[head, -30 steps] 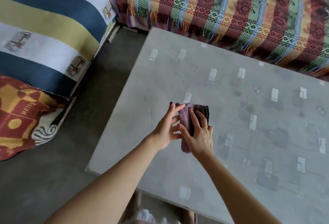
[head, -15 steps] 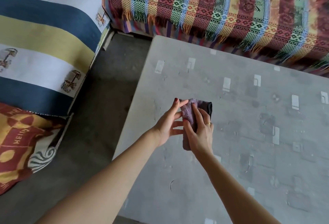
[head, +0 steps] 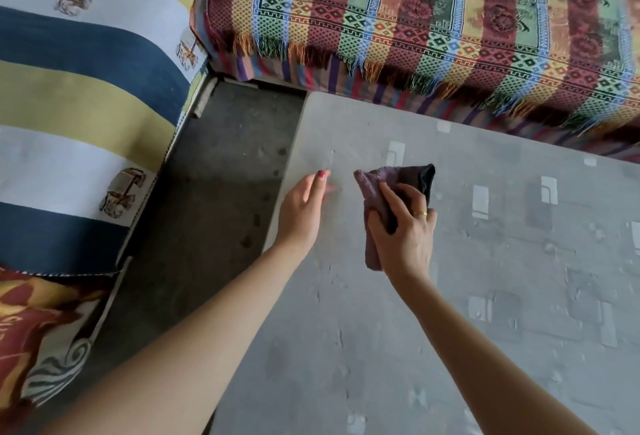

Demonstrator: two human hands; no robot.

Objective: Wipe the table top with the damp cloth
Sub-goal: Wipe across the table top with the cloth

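a home sitting room is shown. a low grey table (head: 450,296) with a patterned covering is set in the corner formed by two pieces of upholstered seating. one seat (head: 433,19) at the far side is draped with a woven, multicoloured throw with a fringed edge. another seat (head: 79,88) to the left is covered with a cloth of broad white, yellow and navy stripes printed with small carriage motifs. a red and yellow printed fabric (head: 38,324) is seen at the lower left, and a bare dark floor (head: 214,199) is visible between the furniture.
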